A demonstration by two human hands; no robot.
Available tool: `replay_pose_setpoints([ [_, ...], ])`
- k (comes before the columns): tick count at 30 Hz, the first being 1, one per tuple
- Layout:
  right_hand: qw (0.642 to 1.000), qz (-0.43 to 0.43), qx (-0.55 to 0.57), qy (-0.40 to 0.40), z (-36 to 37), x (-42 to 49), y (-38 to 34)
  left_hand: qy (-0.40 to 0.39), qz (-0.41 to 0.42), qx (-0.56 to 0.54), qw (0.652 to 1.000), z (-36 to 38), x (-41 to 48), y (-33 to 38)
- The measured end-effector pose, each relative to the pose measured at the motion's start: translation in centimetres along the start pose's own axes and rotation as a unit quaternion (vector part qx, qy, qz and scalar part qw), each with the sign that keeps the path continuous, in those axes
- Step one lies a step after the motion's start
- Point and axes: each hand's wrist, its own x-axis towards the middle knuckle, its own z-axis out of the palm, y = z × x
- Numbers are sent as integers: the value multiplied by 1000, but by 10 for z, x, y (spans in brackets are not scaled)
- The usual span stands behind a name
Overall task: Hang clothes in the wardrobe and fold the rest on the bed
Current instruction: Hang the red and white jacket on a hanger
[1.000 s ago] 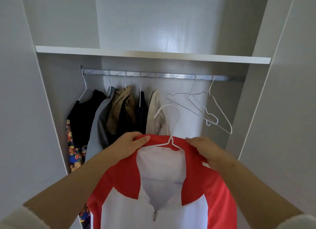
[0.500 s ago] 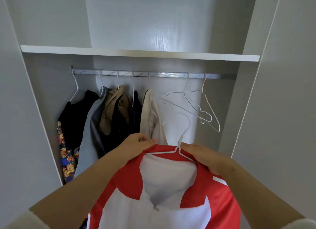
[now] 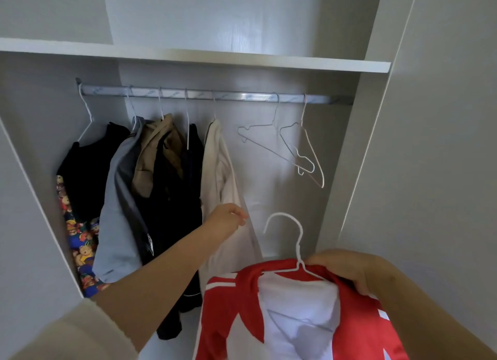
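While held, red-white shirt (image 3: 360, 330) (white hanger (image 3: 298, 248))

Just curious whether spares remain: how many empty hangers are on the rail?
2. One empty hanger hangs right of the cream garment; the second overlaps it, nearer the rail's right end. Packed clothes could hide another. The white hanger in the right hand carries a red top.

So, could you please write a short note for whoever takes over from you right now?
Left hand: free, fingers loosely curled by the cream garment; contact unclear.
Right hand: grips the red-and-white jersey at the shoulder, on its white wire hanger.
Done: jersey on hanger; several garments hang on the rail.
To do: hook it on the rail beside the empty hangers; bed folding out of view.
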Motion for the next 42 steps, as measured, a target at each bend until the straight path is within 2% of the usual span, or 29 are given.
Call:
replay_pose_setpoints([
  [2, 1000, 0, 5, 15, -4, 1, 6, -5, -1, -3, 1000, 8, 6, 4],
  [6, 995, -17, 35, 93, -18, 6, 15, 5, -5, 3, 1000, 20, 18, 11],
  [13, 978, -42, 180, 101, -38, 23, 7, 30, 20, 45, 998, 35, 33, 12],
  [18, 964, -93, 230, 94, -31, 41, -27, 54, 63, 111, 990, 28, 50, 19],
  [22, 952, -150, 250, 91, -30, 62, -72, 47, 90, 92, 991, 5, 81, 35],
  [25, 939, -176, 283, 80, -28, 78, -114, 71, 101, 60, 991, -16, 112, 47],
  [28, 927, -204, 305, 81, -27, 100, -159, 88, 126, 88, 984, -32, 145, 57],
  [31, 918, -236, 302, 107, -27, 121, -207, 81, 166, 180, 966, -47, 180, 63],
  [32, 913, -250, 299, 120, -27, 127, -223, 53, 174, 262, 948, -53, 192, 63],
  [34, 904, -280, 286, 150, -27, 139, -254, -24, 157, 454, 877, -66, 214, 59],
  [35, 900, -292, 280, 162, -28, 143, -268, -43, 145, 503, 851, -72, 223, 56],
  [36, 896, -303, 277, 170, -29, 148, -281, -47, 141, 517, 843, -79, 231, 54],
  [39, 889, -319, 258, 204, -33, 162, -315, -26, 186, 471, 862, -94, 249, 52],
  [42, 891, -318, 232, 224, -33, 177, -335, -55, 219, 408, 884, -105, 262, 57],
])
